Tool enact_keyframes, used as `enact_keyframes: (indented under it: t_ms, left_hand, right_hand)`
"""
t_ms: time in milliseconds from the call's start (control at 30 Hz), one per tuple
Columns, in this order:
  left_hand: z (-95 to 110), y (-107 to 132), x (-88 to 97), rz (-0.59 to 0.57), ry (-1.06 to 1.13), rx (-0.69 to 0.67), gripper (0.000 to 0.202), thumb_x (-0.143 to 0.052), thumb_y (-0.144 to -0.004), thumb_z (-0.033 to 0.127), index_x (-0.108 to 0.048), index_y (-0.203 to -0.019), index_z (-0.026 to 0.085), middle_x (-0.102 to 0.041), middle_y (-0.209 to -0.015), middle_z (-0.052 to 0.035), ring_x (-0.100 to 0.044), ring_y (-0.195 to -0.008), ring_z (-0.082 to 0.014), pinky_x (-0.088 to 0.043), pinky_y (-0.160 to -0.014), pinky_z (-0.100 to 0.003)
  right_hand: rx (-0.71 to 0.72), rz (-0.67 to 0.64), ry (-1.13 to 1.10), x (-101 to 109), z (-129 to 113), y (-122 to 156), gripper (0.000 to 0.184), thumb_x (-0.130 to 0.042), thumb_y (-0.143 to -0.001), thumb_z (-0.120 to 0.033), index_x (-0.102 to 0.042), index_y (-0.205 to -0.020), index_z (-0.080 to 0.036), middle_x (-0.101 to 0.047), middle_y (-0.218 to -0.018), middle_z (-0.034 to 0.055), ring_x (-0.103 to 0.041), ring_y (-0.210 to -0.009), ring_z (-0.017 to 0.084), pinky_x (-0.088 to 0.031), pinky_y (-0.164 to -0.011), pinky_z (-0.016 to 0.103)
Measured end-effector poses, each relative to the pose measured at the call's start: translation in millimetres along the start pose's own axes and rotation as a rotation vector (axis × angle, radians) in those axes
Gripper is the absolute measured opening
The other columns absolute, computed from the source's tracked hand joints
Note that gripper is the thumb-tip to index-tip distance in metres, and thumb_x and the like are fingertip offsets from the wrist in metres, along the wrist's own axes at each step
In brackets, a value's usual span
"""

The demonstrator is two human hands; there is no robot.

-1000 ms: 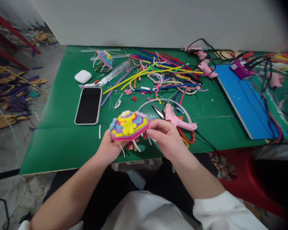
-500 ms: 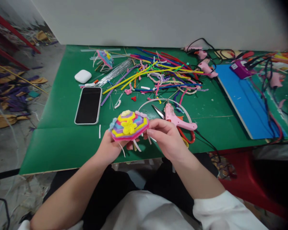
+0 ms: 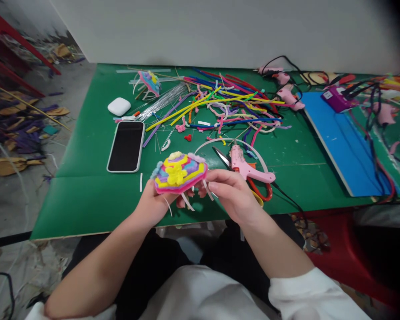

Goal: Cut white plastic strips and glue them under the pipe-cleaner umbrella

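Note:
A small umbrella-shaped craft (image 3: 179, 173) woven of pink, yellow, purple and blue pipe cleaners is held over the near edge of the green table (image 3: 86, 195). My left hand (image 3: 152, 205) grips it from underneath on the left. My right hand (image 3: 231, 194) pinches its right rim and the white stems hanging below. Just behind my right hand lie a pink glue gun (image 3: 246, 165), scissors with red handles (image 3: 260, 190) and a white hoop (image 3: 206, 144).
A black phone (image 3: 126, 146) and a white earbud case (image 3: 119, 106) lie at the left. A heap of coloured pipe cleaners (image 3: 220, 106) and a second woven craft (image 3: 148, 81) fill the back. A blue board (image 3: 340, 138), more glue guns and cables are at the right.
The craft and both hands sit slightly higher in view, and the whole scene has shifted a little; the grip is unchanged.

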State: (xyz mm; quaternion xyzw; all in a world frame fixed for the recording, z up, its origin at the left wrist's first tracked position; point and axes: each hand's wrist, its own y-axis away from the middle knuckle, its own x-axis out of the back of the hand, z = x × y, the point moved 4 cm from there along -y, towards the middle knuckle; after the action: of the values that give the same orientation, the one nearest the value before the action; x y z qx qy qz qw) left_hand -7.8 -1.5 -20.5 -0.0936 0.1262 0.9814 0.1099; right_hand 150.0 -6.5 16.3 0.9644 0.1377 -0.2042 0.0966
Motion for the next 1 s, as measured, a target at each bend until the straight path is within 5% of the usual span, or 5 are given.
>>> enact_keyframes:
  t_ms: [167,400,533,800,1000]
  left_hand:
    - [1,-1,3.1,-0.015,0.056,-0.083,0.027,-0.07,-0.073,0.039,-0.068,-0.094,0.023,-0.065,-0.063,-0.0014,-0.057,-0.045,-0.0126,-0.046,-0.038,-0.022]
    - [14,-3,-1.7,-0.03,0.103,-0.099,0.026,-0.07,-0.071,0.044,-0.071,-0.083,0.021,-0.064,-0.063,-0.0024,-0.055,-0.044,-0.0129,-0.045,-0.036,-0.025]
    - [16,-3,0.8,-0.002,0.11,-0.096,0.027,-0.071,-0.07,0.044,-0.071,-0.08,0.019,-0.064,-0.062,-0.003,-0.055,-0.043,-0.0123,-0.043,-0.036,-0.024]
    - [4,-2,11.8,0.127,-0.009,-0.192,0.024,-0.076,-0.065,0.036,-0.064,-0.058,0.016,-0.055,-0.048,0.0006,-0.051,-0.043,-0.011,-0.042,-0.04,-0.023]
    - [10,-2,-4.7,0.055,0.05,-0.171,0.024,-0.075,-0.065,0.042,-0.069,-0.07,0.019,-0.061,-0.056,0.0002,-0.051,-0.044,-0.0099,-0.045,-0.042,-0.023]
  right_hand:
    - [-0.039,-0.084,0.137,-1,0,1,0.011,-0.069,-0.073,-0.029,-0.071,-0.08,-0.02,-0.071,-0.08,0.0006,-0.063,-0.069,0.012,-0.05,-0.066,0.024]
    - [-0.075,-0.413,0.723,-10,-6,3,0.016,-0.057,-0.082,-0.024,-0.07,-0.088,-0.016,-0.071,-0.086,0.0043,-0.063,-0.082,0.015,-0.047,-0.075,0.026]
    - [-0.135,-0.382,0.812,-5,4,0,0.019,-0.058,-0.082,-0.03,-0.069,-0.09,-0.017,-0.07,-0.085,0.0034,-0.062,-0.075,0.014,-0.046,-0.068,0.025]
    - [-0.212,-0.328,0.627,-7,14,-2,0.025,-0.06,-0.081,-0.041,-0.065,-0.086,-0.017,-0.064,-0.076,0.0006,-0.058,-0.071,0.013,-0.045,-0.065,0.024]
    - [-0.161,-0.274,0.365,-12,15,0,0.021,-0.06,-0.08,-0.034,-0.061,-0.071,-0.016,-0.061,-0.065,-0.0005,-0.057,-0.063,0.011,-0.047,-0.064,0.024]
